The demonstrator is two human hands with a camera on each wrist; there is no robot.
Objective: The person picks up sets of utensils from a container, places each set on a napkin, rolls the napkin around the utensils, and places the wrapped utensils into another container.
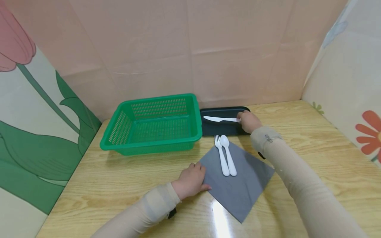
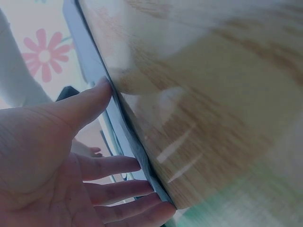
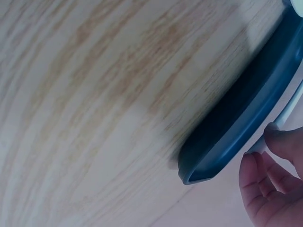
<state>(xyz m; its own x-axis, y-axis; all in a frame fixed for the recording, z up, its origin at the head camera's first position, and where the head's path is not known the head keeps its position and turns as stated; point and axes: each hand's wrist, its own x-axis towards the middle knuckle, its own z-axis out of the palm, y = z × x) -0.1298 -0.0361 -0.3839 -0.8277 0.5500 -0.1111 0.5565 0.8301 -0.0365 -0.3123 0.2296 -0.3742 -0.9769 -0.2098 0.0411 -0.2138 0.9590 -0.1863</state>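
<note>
A white plastic knife (image 1: 220, 119) lies level over the black tray (image 1: 226, 131), its handle pinched by my right hand (image 1: 249, 121). In the right wrist view, thumb and fingers of the right hand (image 3: 274, 175) meet on the handle's end, beside the tray (image 3: 227, 137). On the grey napkin (image 1: 244, 195), turned like a diamond, a white fork (image 1: 222, 157) and a white spoon (image 1: 229, 157) lie side by side. With fingers spread and fairly straight, my left hand (image 1: 191, 180) touches the napkin's left edge. The left wrist view shows that hand (image 2: 90, 175) along the napkin edge.
A green plastic basket (image 1: 160, 143) with perforated walls stands left of the tray. Both sit near the back of the wooden table (image 1: 119, 185), close to a pink-beige backdrop (image 1: 190, 49). Flower-printed sheets border the left and right sides.
</note>
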